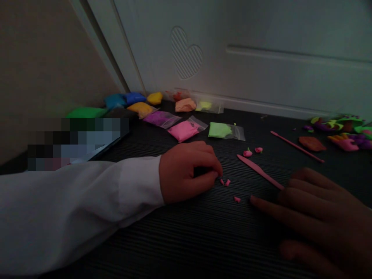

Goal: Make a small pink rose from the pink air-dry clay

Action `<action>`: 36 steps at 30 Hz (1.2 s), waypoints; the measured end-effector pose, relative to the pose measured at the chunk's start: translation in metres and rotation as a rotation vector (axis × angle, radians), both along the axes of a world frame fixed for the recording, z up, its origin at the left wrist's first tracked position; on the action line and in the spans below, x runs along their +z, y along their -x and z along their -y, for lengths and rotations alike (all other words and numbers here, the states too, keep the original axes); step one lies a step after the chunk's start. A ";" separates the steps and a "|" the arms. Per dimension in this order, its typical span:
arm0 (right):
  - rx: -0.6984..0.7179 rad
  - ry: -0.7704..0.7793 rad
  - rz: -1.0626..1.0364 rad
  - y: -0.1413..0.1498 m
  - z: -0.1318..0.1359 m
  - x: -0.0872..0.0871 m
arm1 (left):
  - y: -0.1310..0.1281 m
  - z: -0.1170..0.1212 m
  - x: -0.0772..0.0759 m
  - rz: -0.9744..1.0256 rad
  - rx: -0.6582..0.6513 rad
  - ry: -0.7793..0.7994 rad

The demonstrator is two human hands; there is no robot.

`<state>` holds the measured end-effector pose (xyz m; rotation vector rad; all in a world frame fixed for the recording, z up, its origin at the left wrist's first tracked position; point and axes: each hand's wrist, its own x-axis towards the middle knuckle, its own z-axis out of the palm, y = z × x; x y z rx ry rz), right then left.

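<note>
My left hand [188, 170], in a white sleeve, rests on the dark ribbed surface [186, 240] with fingers curled and thumb pinched to fingertips just beside tiny pink clay bits [225, 182]. Whether it grips a bit is hidden. My right hand [316, 217] lies flat with fingers stretched out, the index tip close to another pink crumb [237, 199]. A pink flat modelling tool [258, 170] lies between the hands, its end under my right fingers. Two small pink clay shapes [252, 152] sit beyond it.
Several bags of coloured clay lie at the back: pink [184, 130], green [222, 130], purple [161, 118], orange [185, 104], yellow, blue. A thin pink stick [296, 146] and finished colourful clay pieces [343, 133] are at the right. A white panelled wall [247, 50] stands behind.
</note>
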<state>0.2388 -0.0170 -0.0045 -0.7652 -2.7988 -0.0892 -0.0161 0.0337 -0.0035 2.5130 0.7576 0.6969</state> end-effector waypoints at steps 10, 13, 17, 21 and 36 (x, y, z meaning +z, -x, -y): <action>0.044 -0.017 0.055 -0.001 -0.005 0.001 | 0.000 0.000 0.001 -0.032 0.004 -0.003; -0.005 0.008 0.063 0.002 -0.004 0.000 | 0.000 0.000 0.000 -0.029 0.004 -0.004; -0.029 0.026 -0.014 0.002 -0.002 -0.001 | 0.000 0.000 0.000 -0.018 0.004 -0.009; 0.071 -0.004 0.048 0.002 -0.005 0.001 | 0.000 0.000 0.000 -0.014 0.001 -0.006; -0.058 0.012 0.015 0.005 -0.001 0.000 | 0.000 0.000 0.000 -0.027 0.004 -0.011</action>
